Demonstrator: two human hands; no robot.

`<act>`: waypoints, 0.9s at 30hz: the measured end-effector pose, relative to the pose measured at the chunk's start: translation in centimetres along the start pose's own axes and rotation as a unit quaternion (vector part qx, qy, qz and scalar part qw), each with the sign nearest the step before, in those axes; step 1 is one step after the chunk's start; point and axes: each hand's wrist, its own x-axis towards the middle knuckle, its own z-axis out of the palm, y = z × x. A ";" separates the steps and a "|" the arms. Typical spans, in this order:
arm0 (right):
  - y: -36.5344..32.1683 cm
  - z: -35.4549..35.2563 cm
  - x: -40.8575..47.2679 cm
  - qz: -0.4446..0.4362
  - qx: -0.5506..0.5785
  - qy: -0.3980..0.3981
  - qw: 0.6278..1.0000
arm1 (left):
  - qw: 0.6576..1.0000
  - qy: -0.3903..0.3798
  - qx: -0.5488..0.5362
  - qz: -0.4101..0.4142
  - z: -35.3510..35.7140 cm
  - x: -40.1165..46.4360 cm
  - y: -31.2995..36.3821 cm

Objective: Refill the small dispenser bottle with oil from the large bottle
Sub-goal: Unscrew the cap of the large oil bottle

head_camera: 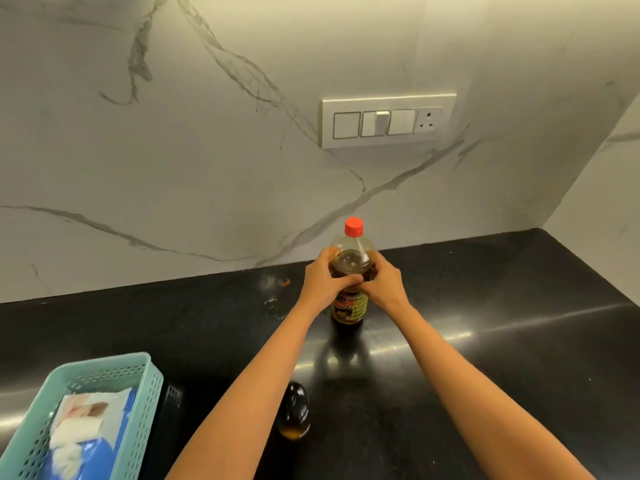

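The large oil bottle (350, 306) stands upright on the black counter (502, 341) near the back wall, its red cap (354, 226) screwed on. It holds dark amber oil and has a yellow and red label. My left hand (325, 282) wraps its left side and my right hand (384, 284) wraps its right side, both around the upper body. The small dispenser bottle (294, 412) stands closer to me, partly hidden behind my left forearm, with a little oil at its bottom.
A teal perforated basket (138, 372) holding a blue and white packet sits at the near left. A switch and socket panel (388, 121) is on the marble wall. Small spots of residue (277, 289) lie on the counter left of the large bottle.
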 end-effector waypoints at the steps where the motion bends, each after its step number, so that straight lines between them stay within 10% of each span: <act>1: 0.0 -0.9 -1.3 -0.002 -0.005 -0.001 1.000 | 1.000 -0.008 0.000 0.006 0.4 -1.3 0.6; 27: 2.1 -7.8 -19.7 0.032 -0.058 -0.112 0.992 | 1.000 -0.027 -0.010 -0.009 6.6 -20.9 2.0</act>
